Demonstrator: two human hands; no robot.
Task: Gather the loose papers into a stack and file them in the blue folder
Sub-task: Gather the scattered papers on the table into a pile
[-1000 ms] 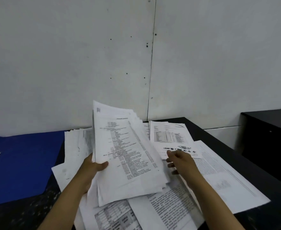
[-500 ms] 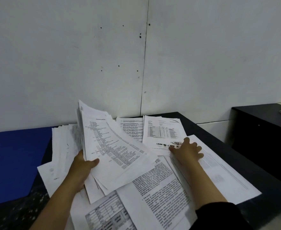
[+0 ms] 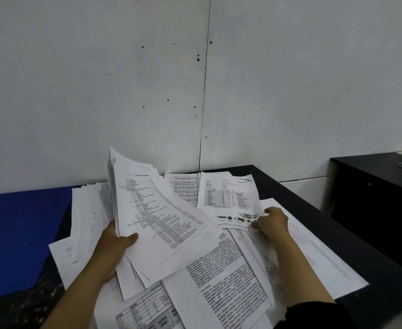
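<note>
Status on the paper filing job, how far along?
Partly gathered. Done: a bundle of sheets sits in the left hand grip, tilted up, edges uneven. In hand: the right hand pinches the logo sheet at its near corner. Left: loose pages lie spread over the black table; squaring the stack and filing in the blue folder not yet done.

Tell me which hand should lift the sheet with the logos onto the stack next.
Right. The right hand pinches the logo sheet at its near corner, while the left hand is full, gripping the gathered bundle with its thumb on top.
</note>
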